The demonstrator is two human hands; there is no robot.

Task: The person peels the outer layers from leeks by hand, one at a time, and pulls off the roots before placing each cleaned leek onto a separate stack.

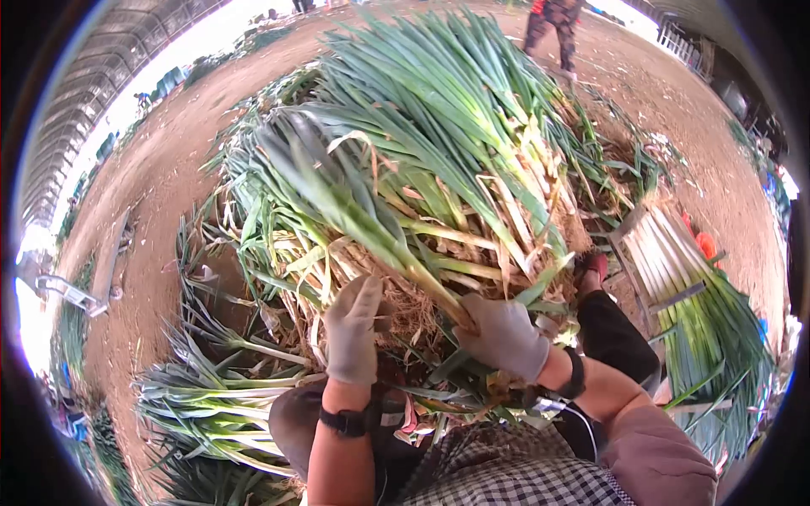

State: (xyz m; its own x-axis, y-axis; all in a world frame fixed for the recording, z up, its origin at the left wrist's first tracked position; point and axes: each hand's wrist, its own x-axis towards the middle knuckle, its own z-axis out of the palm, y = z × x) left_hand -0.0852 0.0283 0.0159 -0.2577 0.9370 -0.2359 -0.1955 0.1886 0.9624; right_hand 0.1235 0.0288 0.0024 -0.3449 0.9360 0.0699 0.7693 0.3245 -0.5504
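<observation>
A leek slants up and to the left across the pile, its leafy end blurred by motion. My right hand, in a pale glove, is closed around the root end of this leek. To its left, my gloved left hand is raised with fingers stretched out, apart from that leek's stalk. Brown, stringy roots show between the two hands. Beyond them rises a big heap of leeks, green leaves pointing away and dry husks hanging near the pale ends.
At the right, a bundle of leeks with bare white stalks lies on a rack. More leeks lie at the lower left. A person in patterned trousers is on the dirt floor at the back. A metal frame stands far left.
</observation>
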